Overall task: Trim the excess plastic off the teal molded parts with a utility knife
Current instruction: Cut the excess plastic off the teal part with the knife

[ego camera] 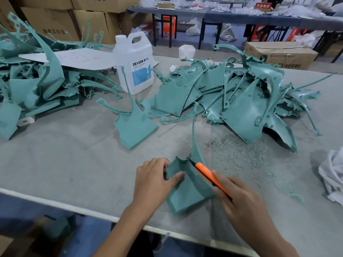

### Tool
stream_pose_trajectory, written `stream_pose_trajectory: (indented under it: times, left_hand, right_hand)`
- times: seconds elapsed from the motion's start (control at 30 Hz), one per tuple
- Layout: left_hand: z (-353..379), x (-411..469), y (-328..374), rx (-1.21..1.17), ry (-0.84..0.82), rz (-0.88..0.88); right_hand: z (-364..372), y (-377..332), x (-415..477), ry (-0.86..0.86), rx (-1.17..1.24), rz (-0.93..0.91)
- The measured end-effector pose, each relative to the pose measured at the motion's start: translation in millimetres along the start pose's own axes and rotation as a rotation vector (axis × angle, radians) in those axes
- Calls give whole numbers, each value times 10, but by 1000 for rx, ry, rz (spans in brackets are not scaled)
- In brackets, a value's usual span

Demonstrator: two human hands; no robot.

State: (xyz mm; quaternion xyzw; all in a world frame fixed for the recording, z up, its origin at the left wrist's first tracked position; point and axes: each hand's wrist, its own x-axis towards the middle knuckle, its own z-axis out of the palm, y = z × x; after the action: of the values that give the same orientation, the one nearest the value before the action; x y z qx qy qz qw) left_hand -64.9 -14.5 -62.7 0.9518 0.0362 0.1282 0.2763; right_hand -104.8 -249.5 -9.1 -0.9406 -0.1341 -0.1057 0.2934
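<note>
Well in front of the white plastic jug point(133, 60), near the front edge of the grey, felt-like table point(74, 154), lies a smooth teal molded part point(189, 190): a flat panel with a long, thin, curved stem. The left hand point(154, 179) pinches the panel's upper corner, thumb on its face. The right hand point(241, 199) grips an orange utility knife point(209, 175), whose dark tip touches the part where stem meets panel. Fine teal shavings point(232, 151) are scattered in front of the jug and to its right.
</note>
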Motion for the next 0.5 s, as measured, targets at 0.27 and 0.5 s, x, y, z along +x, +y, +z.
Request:
stream_pose_trajectory:
  times: [0.27,0.5]
  left_hand:
    - [-13,-43,-9,-18,18,16]
    - [-5,-39,1,-26,31,40]
  right_hand:
    - [46,27,-45,19,32,83]
    - [129,-155,-147,137,73,96]
